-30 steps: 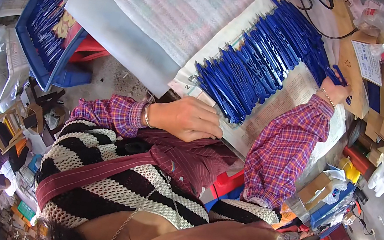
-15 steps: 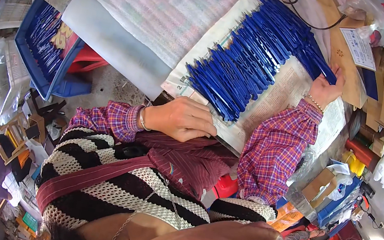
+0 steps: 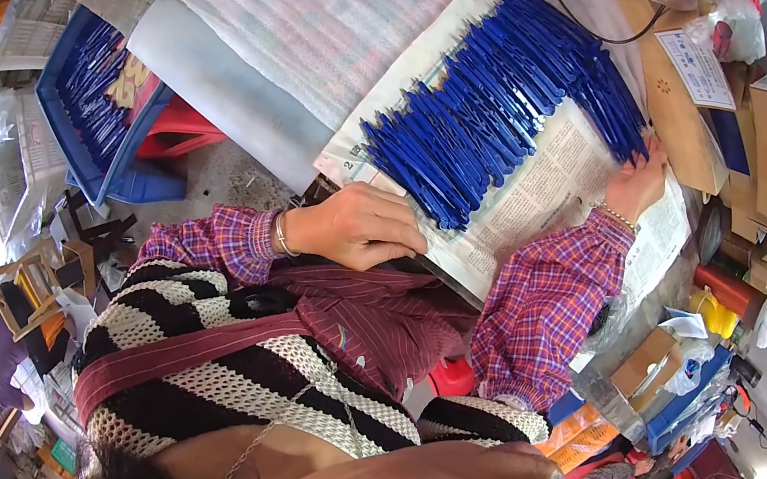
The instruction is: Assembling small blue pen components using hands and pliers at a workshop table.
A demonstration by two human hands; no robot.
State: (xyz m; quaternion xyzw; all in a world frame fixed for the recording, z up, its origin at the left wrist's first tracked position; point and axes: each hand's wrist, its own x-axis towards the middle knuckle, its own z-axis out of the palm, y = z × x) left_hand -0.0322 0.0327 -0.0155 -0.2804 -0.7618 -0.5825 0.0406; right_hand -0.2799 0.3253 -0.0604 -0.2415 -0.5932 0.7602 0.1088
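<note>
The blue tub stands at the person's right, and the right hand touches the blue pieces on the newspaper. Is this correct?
No: the tub stands at the person's left, as the head view shows. The right hand does touch the blue pieces on the newspaper.

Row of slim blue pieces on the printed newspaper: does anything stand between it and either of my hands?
Nothing visible does. Your bare right hand appears to touch the right end of the row of slim blue pieces; between your bare left hand and the near end, only flat newspaper shows.
</note>
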